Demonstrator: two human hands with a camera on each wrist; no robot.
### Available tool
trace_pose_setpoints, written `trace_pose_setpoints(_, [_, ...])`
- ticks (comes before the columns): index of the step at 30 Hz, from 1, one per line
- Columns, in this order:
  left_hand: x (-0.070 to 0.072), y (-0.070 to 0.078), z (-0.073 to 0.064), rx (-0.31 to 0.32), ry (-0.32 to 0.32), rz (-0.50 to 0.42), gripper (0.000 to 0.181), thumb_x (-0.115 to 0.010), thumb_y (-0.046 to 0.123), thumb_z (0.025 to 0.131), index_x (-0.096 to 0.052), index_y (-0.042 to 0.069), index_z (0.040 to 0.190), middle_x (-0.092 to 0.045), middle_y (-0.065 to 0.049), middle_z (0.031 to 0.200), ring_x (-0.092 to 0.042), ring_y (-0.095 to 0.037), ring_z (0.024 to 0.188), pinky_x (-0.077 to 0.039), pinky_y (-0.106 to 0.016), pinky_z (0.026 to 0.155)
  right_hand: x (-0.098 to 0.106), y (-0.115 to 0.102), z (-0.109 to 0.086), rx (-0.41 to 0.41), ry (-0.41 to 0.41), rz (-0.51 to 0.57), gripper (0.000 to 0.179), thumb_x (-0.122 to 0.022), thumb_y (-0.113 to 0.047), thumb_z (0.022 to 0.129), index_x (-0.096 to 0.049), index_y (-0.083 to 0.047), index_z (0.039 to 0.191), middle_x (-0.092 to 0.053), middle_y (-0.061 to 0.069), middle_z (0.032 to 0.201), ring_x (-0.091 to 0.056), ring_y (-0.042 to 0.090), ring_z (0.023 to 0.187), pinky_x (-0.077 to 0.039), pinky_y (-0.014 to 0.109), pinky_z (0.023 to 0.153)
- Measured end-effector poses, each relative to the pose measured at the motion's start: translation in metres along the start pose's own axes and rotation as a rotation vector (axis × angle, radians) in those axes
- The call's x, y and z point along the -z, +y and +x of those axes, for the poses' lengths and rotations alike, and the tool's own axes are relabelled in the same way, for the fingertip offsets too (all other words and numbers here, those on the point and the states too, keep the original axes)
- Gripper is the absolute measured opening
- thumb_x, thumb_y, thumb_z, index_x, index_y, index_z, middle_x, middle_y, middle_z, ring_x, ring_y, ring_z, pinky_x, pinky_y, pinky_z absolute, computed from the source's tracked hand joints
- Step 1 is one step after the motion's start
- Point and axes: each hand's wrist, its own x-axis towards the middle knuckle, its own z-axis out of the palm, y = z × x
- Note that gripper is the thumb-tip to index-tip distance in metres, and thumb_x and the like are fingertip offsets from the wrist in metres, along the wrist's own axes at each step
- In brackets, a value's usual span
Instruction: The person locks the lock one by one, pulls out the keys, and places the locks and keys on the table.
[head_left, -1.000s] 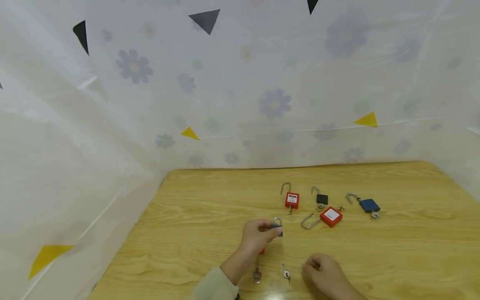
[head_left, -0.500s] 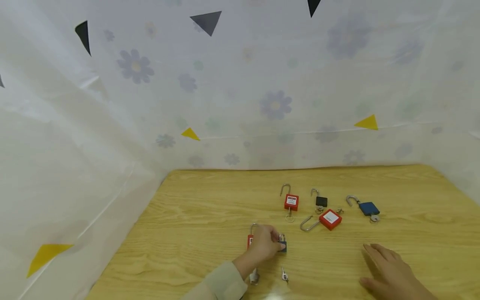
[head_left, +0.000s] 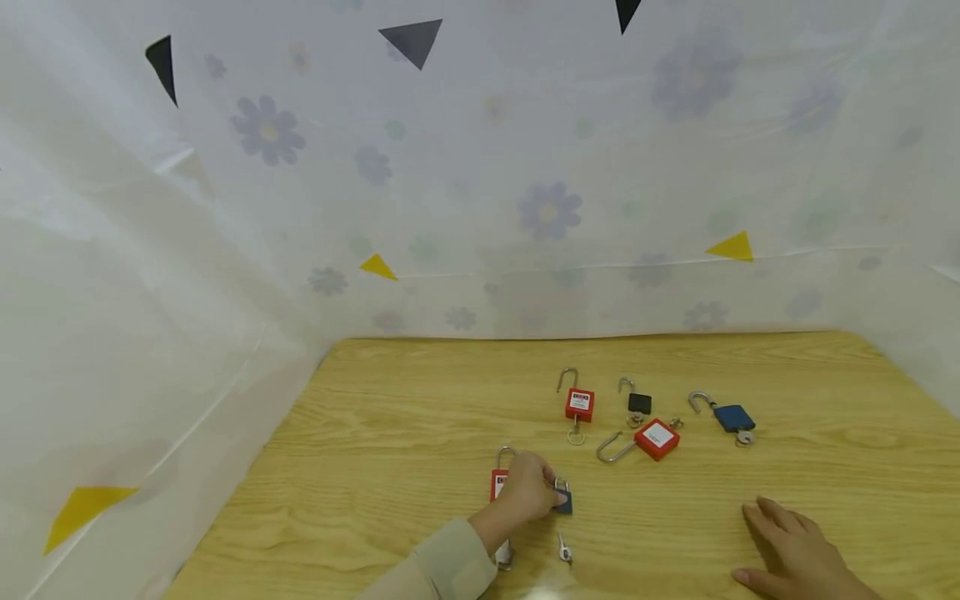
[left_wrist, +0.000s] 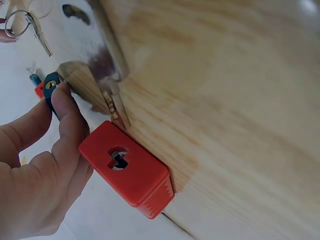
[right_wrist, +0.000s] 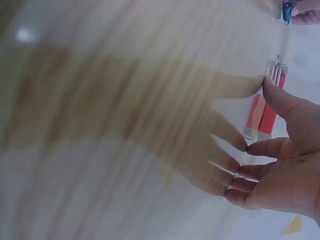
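My left hand [head_left: 529,490] pinches a small blue padlock [head_left: 563,502] between thumb and fingers, close over the table; its shackle points away from me. In the left wrist view the brass keyway of the blue padlock [left_wrist: 50,85] faces the camera. Beside that hand lies a red padlock [left_wrist: 127,165], partly covered by the hand in the head view, with a key [head_left: 505,556] below it. Another key [head_left: 565,550] lies loose in front of the blue padlock. My right hand [head_left: 798,550] has its fingers spread, fingertips at the tabletop, and holds nothing.
Farther back on the wooden table [head_left: 420,400] lie padlocks with raised shackles and keys: a red one [head_left: 579,404], a black one [head_left: 639,404], a second red one [head_left: 657,439] and a larger blue one [head_left: 734,418]. A white flowered sheet [head_left: 465,208] hangs behind.
My left hand has brought the blue padlock toward me and down to the table, uncovering the red padlock beside it. My right hand has moved right, its curled fingers now spread.
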Motion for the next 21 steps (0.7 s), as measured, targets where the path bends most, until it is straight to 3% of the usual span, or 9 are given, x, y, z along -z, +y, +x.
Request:
trace_pose_setpoints(6, [-0.0003,0.0023,-0.0007,0.042,-0.034,0.025,0.015,-0.075,-0.006,0.071,-0.062,-0.009,0.078,-0.060,-0.015,0.073,-0.061,-0.015,0.054,-0.050,-0.019,0.047,0.0020,-0.0011,-0.0002,-0.002,-0.020,-0.003,0.075,-0.071,-0.039,0.077,-0.048,0.016,0.121,-0.043,0.042,0.122,-0.046,0.058,0.101,-0.045,0.061,0.068])
trace_pose_setpoints(13, [-0.0007,0.0036,-0.0010,-0.013,-0.018,0.138,0.014,-0.078,0.001,0.070,-0.067,-0.007,0.072,-0.064,-0.013,0.068,-0.059,-0.015,0.058,-0.049,-0.020,0.050,0.0050,-0.0021,0.0013,-0.028,-0.092,0.018,0.075,-0.066,-0.042,0.081,-0.046,0.016,0.124,-0.039,0.043,0.124,-0.043,0.061,0.101,-0.045,0.062,0.067])
trace_pose_setpoints(21, [-0.0021,0.0062,-0.0018,-0.003,0.004,0.248,0.017,-0.080,0.008,0.069,-0.069,-0.003,0.063,-0.066,-0.010,0.060,-0.053,-0.011,0.050,-0.040,-0.018,0.045,0.0055,-0.0013,0.0024,-0.029,-0.101,0.025,0.075,-0.065,-0.042,0.082,-0.045,0.016,0.124,-0.038,0.044,0.125,-0.042,0.062,0.101,-0.045,0.062,0.065])
